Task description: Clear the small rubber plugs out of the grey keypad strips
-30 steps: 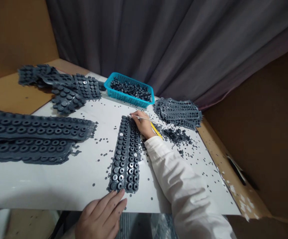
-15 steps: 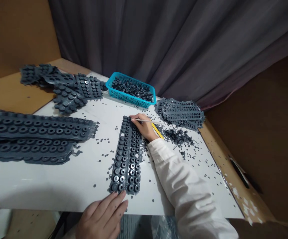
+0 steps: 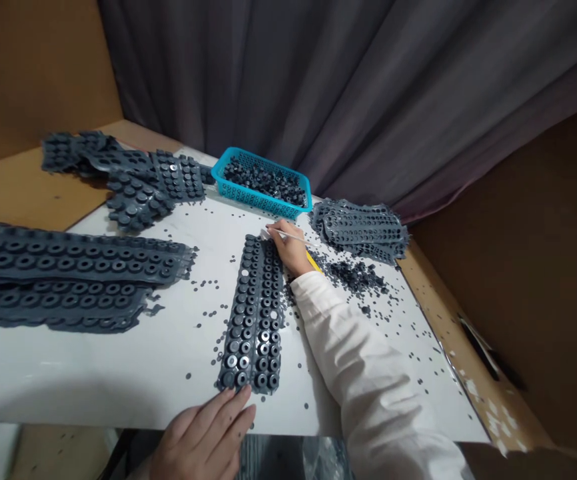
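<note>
A dark grey moulded rubber sheet (image 3: pixel 252 313) with rows of round ring-shaped bumps lies lengthwise in front of me on the white tabletop (image 3: pixel 158 373). My left hand (image 3: pixel 206 433) rests at its near edge, fingers stretched out and fingertips touching the end. At the far end, my right hand (image 3: pixel 288 247) is closed around a thin pale stick (image 3: pixel 288 235), which looks like a slim rod. Its tip is near the sheet's far edge; the fingers partly hide it. A yellow stick-like thing (image 3: pixel 314 262) lies beside my right wrist.
Behind the sheet stands a blue basket (image 3: pixel 253 197) of small dark pieces. More moulded sheets (image 3: pixel 68 260) lie at left, a crumpled heap (image 3: pixel 143 180) at back left, perforated sheets (image 3: pixel 363 227) at right. Loose black bits (image 3: pixel 358 275) surround the right forearm. A black-handled tool (image 3: pixel 478 347) lies far right.
My right hand has lifted slightly and shifted away from the sheet's far end, with the stick still in it. My left hand has stayed at the near edge.
</note>
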The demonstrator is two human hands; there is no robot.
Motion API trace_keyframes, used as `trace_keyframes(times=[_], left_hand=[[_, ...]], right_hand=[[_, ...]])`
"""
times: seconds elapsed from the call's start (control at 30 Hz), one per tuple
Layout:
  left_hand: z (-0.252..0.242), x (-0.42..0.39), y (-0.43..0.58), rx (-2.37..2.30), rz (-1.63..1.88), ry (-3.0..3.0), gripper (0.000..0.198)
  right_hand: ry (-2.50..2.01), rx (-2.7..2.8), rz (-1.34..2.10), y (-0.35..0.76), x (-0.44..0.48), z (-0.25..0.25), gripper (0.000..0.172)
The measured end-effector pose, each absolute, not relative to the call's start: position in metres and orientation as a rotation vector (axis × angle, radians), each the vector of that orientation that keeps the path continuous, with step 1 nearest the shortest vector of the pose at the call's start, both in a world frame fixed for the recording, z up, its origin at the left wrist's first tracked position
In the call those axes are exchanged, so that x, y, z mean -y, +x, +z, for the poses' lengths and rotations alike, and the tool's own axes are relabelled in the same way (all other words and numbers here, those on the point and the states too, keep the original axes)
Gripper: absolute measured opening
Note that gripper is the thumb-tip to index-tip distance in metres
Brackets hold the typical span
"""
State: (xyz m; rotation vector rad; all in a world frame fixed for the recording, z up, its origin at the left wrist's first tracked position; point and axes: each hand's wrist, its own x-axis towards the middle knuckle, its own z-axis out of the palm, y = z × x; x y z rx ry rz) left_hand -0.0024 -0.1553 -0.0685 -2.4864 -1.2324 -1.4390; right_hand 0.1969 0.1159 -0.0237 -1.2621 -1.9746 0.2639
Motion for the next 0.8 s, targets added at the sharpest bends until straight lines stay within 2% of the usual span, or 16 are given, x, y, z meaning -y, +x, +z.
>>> trace_keyframes(times=[0.3, 0.47, 0.7, 0.8], left_hand=[[-0.067, 0.154, -0.002, 1.227, -1.449, -2.485, 0.027], [-0.063, 0.158, 0.0, 1.346, -1.45, -2.502, 0.028], [-0.067, 0.152, -0.003, 1.176, -1.446, -2.468, 0.026], [-0.064, 0.154, -0.002, 1.248, -1.429, -2.501, 0.026]], right_hand=[[-1.075, 2.003, 0.505, 0.183, -0.103, -0.024, 0.024], [-1.132, 2.036, 0.446, 0.182, -0.108, -0.024, 0.021], [-1.271, 2.019, 0.324, 0.182, -0.117, -0.025, 0.023], [-1.301, 1.988, 0.293, 0.183, -0.119, -0.024, 0.023]])
